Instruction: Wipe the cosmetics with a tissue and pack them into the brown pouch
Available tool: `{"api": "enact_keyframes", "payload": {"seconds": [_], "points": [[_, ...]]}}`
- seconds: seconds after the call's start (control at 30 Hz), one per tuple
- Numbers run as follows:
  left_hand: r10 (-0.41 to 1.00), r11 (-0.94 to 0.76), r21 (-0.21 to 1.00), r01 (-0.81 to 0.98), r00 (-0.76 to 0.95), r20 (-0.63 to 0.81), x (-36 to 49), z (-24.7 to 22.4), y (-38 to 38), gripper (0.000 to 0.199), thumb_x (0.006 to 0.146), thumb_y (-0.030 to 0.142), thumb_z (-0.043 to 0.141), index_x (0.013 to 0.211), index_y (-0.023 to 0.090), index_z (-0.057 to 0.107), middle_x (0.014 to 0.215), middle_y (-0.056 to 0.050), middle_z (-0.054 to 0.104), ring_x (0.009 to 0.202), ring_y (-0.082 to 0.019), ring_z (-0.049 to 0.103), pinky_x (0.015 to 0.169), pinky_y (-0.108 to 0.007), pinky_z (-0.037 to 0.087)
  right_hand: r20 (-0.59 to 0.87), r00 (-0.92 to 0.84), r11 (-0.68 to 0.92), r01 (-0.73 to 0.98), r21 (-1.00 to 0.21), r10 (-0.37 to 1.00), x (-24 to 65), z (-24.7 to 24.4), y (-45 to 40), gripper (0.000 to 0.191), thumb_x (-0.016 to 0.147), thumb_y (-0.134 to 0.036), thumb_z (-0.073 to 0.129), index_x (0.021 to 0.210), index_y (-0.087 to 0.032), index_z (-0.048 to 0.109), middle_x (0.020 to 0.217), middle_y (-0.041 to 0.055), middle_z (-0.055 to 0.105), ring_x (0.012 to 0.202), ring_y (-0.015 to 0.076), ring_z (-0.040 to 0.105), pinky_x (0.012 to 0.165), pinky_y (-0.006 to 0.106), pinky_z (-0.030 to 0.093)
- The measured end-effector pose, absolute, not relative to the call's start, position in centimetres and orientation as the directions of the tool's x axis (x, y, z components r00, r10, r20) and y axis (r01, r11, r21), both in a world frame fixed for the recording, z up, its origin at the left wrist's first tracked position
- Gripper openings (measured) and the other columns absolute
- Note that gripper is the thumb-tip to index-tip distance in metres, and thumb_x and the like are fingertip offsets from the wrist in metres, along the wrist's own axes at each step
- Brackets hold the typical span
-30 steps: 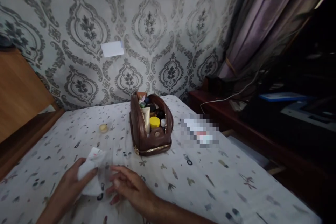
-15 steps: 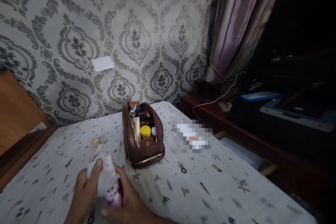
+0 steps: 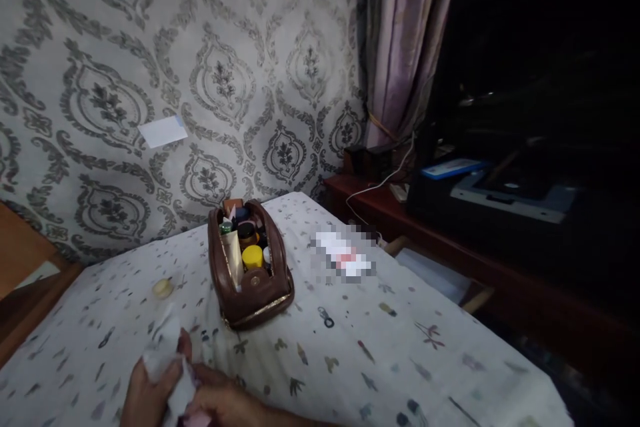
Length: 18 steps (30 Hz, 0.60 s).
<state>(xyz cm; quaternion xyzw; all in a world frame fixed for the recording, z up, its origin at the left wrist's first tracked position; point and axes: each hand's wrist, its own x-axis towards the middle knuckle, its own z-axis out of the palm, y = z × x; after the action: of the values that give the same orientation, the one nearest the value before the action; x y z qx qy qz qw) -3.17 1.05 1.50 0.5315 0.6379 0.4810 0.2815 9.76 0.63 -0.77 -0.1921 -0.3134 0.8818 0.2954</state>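
Near the bottom edge, my left hand (image 3: 149,390) is closed on a crumpled white tissue (image 3: 165,345). Beside it, my right hand (image 3: 225,399) is wrapped round a pink and white tube (image 3: 196,419), mostly hidden by the fingers and the tissue. The two hands are together, with the tissue against the tube. Beyond them stands an unzipped brown bag (image 3: 250,300) holding a cream tube (image 3: 233,257), a jar with a yellow lid (image 3: 253,257) and several other containers. A small round yellowish item (image 3: 163,288) lies left of the bag.
A pixelated white and red item (image 3: 343,253) lies on the patterned cloth (image 3: 360,347) right of the bag. Farther right are a dark red desk (image 3: 370,203), an open drawer (image 3: 435,273) and a white cable (image 3: 380,185). Wooden furniture (image 3: 27,247) borders the left.
The view has turned right, shifting the scene left. My hands are lower in the frame, and the tissue now covers more of the tube, whose printed front no longer shows.
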Motion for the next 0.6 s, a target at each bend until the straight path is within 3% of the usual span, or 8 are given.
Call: {"api": "enact_keyframes", "payload": {"seconds": [0.1, 0.17, 0.33, 0.5, 0.6], "points": [[0.916, 0.027, 0.938, 0.346, -0.385, 0.116, -2.2, 2.6, 1.1, 0.045, 0.065, 0.061, 0.070, 0.070, 0.017, 0.063, 0.061, -0.002, 0.065, 0.057, -0.018, 0.058, 0.053, -0.027, 0.050, -0.177, -0.745, -0.634, -0.388, -0.669, 0.643, 10.0, -0.4, -0.5, 0.051, 0.060, -0.042, 0.077, 0.100, -0.021, 0.053, 0.060, -0.0082, 0.058, 0.041, 0.0076, 0.046, 0.044, 0.019, 0.034], [0.904, 0.042, 0.952, 0.302, -0.417, 0.092, -2.0, 2.9, 1.2, 0.047, 0.064, 0.062, 0.072, 0.067, 0.016, 0.061, 0.058, -0.001, 0.062, 0.054, -0.015, 0.054, 0.052, -0.024, 0.048, -0.176, -0.692, -0.559, -0.378, -0.738, 0.700, 10.3, -0.2, -1.2, 0.058, 0.059, -0.047, 0.079, 0.101, -0.021, 0.050, 0.064, -0.0085, 0.059, 0.041, 0.0060, 0.045, 0.041, 0.019, 0.031], [0.859, 0.082, 0.986, 0.147, -0.512, 0.005, -2.3, 2.7, 1.2, 0.050, 0.067, 0.065, 0.071, 0.066, 0.018, 0.054, 0.047, 0.006, 0.051, 0.042, -0.009, 0.044, 0.040, -0.020, 0.039, -0.151, -0.631, -0.419, -0.300, -0.857, 0.761, 10.8, -0.2, -1.5, 0.061, 0.065, -0.064, 0.076, 0.099, -0.023, 0.047, 0.070, -0.0083, 0.058, 0.047, 0.0066, 0.051, 0.043, 0.020, 0.035], [0.836, 0.106, 0.984, -0.143, -0.524, -0.166, -2.0, 2.7, 1.3, 0.049, 0.067, 0.065, 0.071, 0.074, 0.019, 0.054, 0.044, 0.007, 0.052, 0.030, -0.010, 0.042, 0.029, -0.020, 0.030, -0.100, -0.616, -0.432, -0.418, -0.799, 0.782, 10.5, -0.8, -1.3, 0.068, 0.062, -0.072, 0.077, 0.099, -0.022, 0.050, 0.081, -0.0038, 0.062, 0.057, 0.0095, 0.059, 0.045, 0.021, 0.034], [0.840, 0.193, 0.933, -0.304, -0.440, -0.317, -1.6, 2.6, 1.1, 0.051, 0.069, 0.069, 0.067, 0.071, 0.019, 0.054, 0.043, 0.004, 0.052, 0.026, -0.011, 0.040, 0.026, -0.021, 0.028, -0.099, -0.588, -0.444, -0.478, -0.758, 0.802, 10.3, -0.9, -1.3, 0.072, 0.061, -0.071, 0.078, 0.107, -0.022, 0.052, 0.085, -0.0021, 0.064, 0.063, 0.0107, 0.061, 0.049, 0.021, 0.036]]}}
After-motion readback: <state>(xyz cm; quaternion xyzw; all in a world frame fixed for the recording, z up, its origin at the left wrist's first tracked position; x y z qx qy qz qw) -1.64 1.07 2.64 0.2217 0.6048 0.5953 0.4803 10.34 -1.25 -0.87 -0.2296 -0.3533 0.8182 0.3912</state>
